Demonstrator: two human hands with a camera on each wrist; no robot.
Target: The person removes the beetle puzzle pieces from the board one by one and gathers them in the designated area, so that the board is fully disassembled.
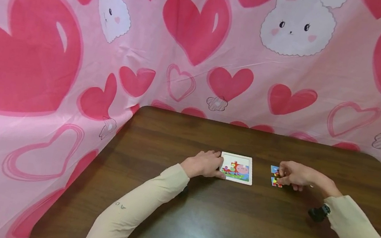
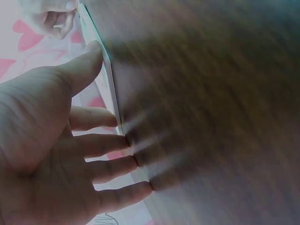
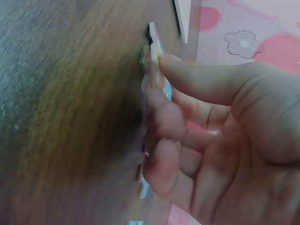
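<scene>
A small jigsaw puzzle in a white tray lies on the table, its lower part filled with colourful pieces including a round pink face. At the tray's left side is my left hand; its thumb rests on the rim and its fingertips touch the tabletop in the left wrist view. To the right of the tray, my right hand pinches a puzzle piece between thumb and fingers, just above the table. Beside it lie loose pieces, partly hidden by the fingers; another piece shows under them in the right wrist view.
The dark wooden table has rounded far corners. A pink cloth with hearts and rabbits hangs behind it and along its left side. A dark band with a device sits at the right wrist.
</scene>
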